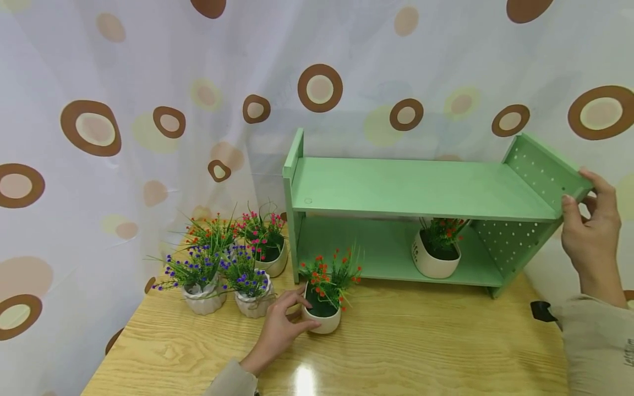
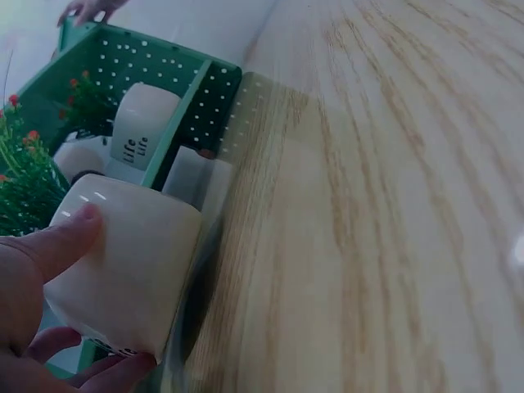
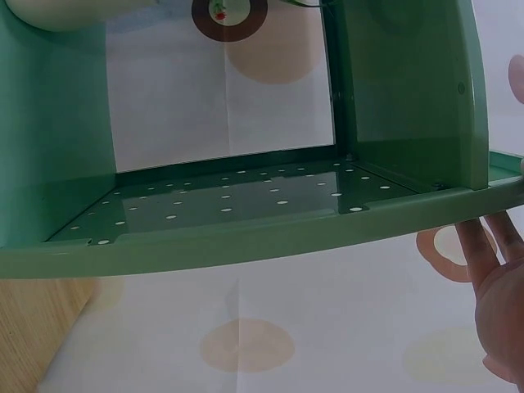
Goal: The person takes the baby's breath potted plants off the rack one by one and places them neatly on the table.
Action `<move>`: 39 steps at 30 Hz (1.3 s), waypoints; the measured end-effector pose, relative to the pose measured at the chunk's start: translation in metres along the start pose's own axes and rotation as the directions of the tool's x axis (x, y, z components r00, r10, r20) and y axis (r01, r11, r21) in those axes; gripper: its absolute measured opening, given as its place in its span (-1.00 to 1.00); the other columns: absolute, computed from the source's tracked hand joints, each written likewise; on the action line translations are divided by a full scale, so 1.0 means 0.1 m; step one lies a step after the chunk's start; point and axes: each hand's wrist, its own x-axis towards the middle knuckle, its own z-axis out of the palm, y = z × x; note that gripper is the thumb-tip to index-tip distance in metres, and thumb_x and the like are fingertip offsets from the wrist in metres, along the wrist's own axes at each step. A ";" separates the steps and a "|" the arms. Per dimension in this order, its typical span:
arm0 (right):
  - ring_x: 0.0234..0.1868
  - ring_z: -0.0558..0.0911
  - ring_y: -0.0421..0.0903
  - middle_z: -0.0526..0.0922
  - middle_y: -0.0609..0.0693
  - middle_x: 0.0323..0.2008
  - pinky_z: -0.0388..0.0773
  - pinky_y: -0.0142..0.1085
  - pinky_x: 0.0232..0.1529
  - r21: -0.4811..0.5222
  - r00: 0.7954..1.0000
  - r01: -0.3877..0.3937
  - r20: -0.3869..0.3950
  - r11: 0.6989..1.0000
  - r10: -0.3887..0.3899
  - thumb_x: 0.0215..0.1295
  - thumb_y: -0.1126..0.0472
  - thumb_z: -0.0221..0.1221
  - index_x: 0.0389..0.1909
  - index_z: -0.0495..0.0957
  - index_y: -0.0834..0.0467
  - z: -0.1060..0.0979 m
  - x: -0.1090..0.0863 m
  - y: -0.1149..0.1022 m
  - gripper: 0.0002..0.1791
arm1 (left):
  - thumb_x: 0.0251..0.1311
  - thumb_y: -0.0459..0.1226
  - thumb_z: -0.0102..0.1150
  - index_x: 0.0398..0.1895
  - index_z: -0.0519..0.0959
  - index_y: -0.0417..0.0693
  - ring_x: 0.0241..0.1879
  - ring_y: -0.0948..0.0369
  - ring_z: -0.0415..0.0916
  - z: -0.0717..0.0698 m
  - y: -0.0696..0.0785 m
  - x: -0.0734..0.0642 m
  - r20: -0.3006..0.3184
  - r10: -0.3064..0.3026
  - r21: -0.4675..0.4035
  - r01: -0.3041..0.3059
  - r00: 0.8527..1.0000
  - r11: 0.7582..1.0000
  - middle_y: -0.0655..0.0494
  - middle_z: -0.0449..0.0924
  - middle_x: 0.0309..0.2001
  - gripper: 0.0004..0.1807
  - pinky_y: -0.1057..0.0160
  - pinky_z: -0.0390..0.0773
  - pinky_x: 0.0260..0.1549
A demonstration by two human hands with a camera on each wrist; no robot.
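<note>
My left hand [image 1: 283, 324] grips a white flower pot [image 2: 135, 254] by its side, thumb on the outer wall and fingers round it. Red flowers and green grass grow from this potted plant [image 1: 324, 294], which is in front of the lower left end of a green two-tier shelf [image 1: 426, 187]. At the right, my right hand [image 1: 594, 225] holds the upper edge of the shelf's perforated side panel between thumb and fingers. Another red-flowered potted plant [image 1: 437, 258] stands on the lower tier toward the right, "Life" lettered on its pot in the left wrist view.
Left of the shelf several potted plants are grouped: purple-flowered ones [image 1: 203, 294] in fluted white pots, a pink-flowered one [image 1: 271, 258] and a red-flowered one behind. All stand on a wooden table [image 1: 421, 341]. A patterned curtain [image 1: 346, 49] hangs behind. A small black object [image 1: 542, 311] is near the right sleeve.
</note>
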 end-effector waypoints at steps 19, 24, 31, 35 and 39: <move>0.25 0.39 -0.41 0.30 -0.37 0.39 0.45 -0.62 0.07 0.007 1.000 0.004 -0.001 1.000 -0.004 0.63 0.17 -0.04 0.56 0.21 -0.27 0.00 0.01 -0.01 -0.42 | 0.00 -0.28 0.63 -0.21 0.65 -0.04 0.38 -0.27 0.41 -0.01 -0.10 0.00 0.002 -0.036 -0.018 0.036 0.999 0.999 -0.16 0.38 0.47 -0.67 0.05 0.67 0.14; 0.23 0.39 -0.42 0.30 -0.40 0.37 0.46 -0.60 0.13 0.006 1.000 -0.002 -0.005 1.000 0.002 0.63 0.17 -0.04 0.56 0.21 -0.29 0.00 0.01 0.00 -0.42 | 0.02 -0.29 0.62 -0.19 0.65 -0.06 0.39 -0.28 0.39 -0.01 -0.10 0.01 0.005 -0.031 -0.015 0.031 0.999 0.999 -0.18 0.38 0.47 -0.68 0.03 0.67 0.15; 0.24 0.39 -0.40 0.31 -0.38 0.38 0.46 -0.59 0.13 0.007 1.000 -0.016 -0.005 1.000 0.016 0.63 0.18 -0.04 0.56 0.21 -0.29 0.00 0.01 0.00 -0.42 | 0.02 -0.28 0.62 -0.18 0.64 -0.07 0.37 -0.26 0.43 -0.01 -0.10 0.00 0.009 -0.037 -0.010 0.037 0.999 0.999 -0.18 0.37 0.48 -0.66 0.05 0.67 0.15; 0.27 0.39 -0.38 0.30 -0.36 0.40 0.46 -0.59 0.15 0.002 1.000 -0.031 0.003 1.000 0.030 0.63 0.18 -0.05 0.56 0.20 -0.32 0.01 0.00 -0.01 -0.41 | 0.01 -0.30 0.62 -0.19 0.64 -0.07 0.40 -0.29 0.37 -0.01 -0.09 -0.01 0.007 -0.026 -0.009 0.026 1.000 1.000 -0.23 0.35 0.48 -0.66 0.01 0.64 0.18; 0.26 0.38 -0.40 0.30 -0.37 0.41 0.45 -0.57 0.16 -0.007 0.999 -0.034 0.004 0.999 0.034 0.64 0.17 -0.06 0.56 0.19 -0.33 0.01 -0.01 0.00 -0.41 | -0.01 -0.30 0.62 -0.18 0.64 -0.04 0.42 -0.26 0.36 -0.02 -0.06 -0.03 0.009 -0.038 -0.007 0.038 0.999 0.999 -0.18 0.36 0.49 -0.64 0.00 0.61 0.22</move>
